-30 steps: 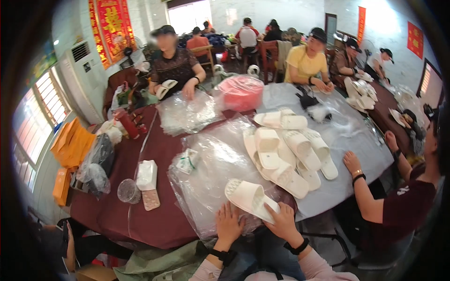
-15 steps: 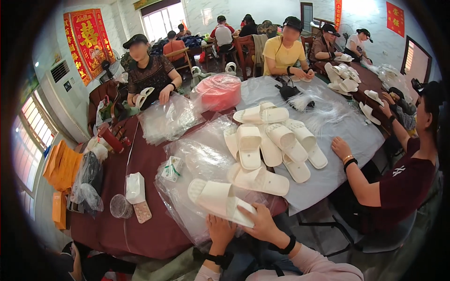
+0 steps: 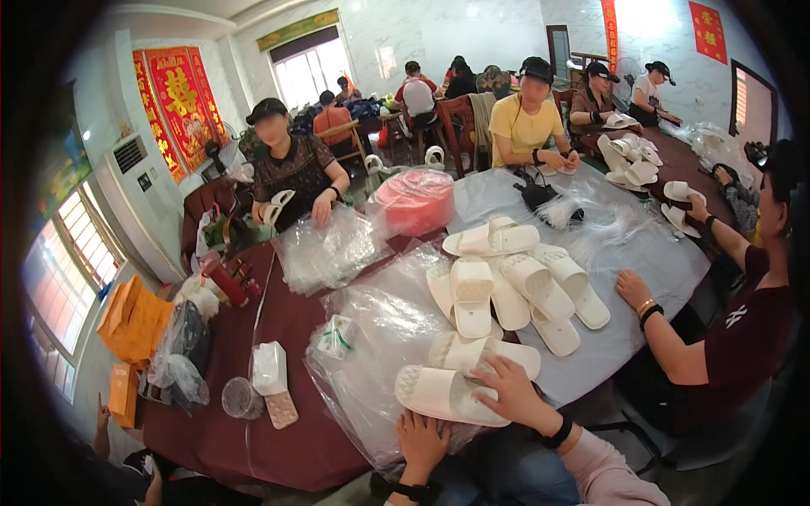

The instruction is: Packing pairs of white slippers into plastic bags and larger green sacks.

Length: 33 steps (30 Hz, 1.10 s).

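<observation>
A white slipper (image 3: pixel 434 392) with a quilted strap lies at the near table edge, its toe to the left. My right hand (image 3: pixel 516 395) grips it from the heel side, thumb near the strap opening, fingers reaching toward a second white slipper (image 3: pixel 515 354) just behind. My left hand (image 3: pixel 423 440) rests open at the table edge, fingertips on clear plastic bags (image 3: pixel 367 371) and close under the near slipper's side; part of its fingertips is hard to make out. Beyond lies a pile of white slippers (image 3: pixel 540 282), several overlapping.
On the maroon tablecloth (image 3: pixel 224 337) stand a white packet (image 3: pixel 270 368), a clear round tub (image 3: pixel 242 398) and a red flask (image 3: pixel 224 280). A red plastic-wrapped bundle (image 3: pixel 413 202) lies farther back. A co-worker's hand (image 3: pixel 631 288) rests on the grey sheet at right; others sit around.
My right hand has brought the held slipper down and rightward, beside another slipper. My left hand has come away from its underside onto the plastic. The view has shifted slightly.
</observation>
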Motion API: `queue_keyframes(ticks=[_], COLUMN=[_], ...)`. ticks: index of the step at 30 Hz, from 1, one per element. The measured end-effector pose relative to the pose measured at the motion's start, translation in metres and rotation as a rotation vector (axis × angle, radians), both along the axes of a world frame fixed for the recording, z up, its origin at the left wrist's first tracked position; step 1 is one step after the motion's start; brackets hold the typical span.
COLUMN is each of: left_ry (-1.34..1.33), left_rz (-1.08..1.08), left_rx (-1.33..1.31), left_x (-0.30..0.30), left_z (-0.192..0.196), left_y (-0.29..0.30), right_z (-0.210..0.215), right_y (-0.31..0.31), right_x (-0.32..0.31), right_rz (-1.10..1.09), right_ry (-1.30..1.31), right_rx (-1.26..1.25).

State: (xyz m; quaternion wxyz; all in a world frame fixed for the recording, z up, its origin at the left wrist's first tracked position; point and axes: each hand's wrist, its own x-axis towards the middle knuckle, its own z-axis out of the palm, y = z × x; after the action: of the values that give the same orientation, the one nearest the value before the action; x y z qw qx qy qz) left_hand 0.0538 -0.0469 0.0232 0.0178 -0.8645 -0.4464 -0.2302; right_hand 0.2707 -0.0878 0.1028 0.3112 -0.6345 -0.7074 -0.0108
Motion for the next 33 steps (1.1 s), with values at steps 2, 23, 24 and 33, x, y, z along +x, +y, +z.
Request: queue_keyframes(ticks=[2,23,24,33], left_ry=[-0.025,0.047,0.057,0.012], left_rz=[-0.015,0.003,0.009,-0.001], left_rx=[0.005,-0.002,-0.008,0.006], left_x=[0.002,0.005,0.005,0.005], left_z=[-0.001,-0.009,-0.009,-0.006], left_y=[-0.001,0.003,0.003,0.002], right_z=[0.02,-0.035,-0.036,-0.049], right_y=[0.028,0.094,0.078,-0.013], right_x=[0.004,0.071,0.066,-0.011], right_rz=[0.01,-0.25,-0.204,-0.266], right_ry=[-0.031,-0.288,-0.238,0.377], right_rx=[0.054,-0.167,-0.113,-0.013])
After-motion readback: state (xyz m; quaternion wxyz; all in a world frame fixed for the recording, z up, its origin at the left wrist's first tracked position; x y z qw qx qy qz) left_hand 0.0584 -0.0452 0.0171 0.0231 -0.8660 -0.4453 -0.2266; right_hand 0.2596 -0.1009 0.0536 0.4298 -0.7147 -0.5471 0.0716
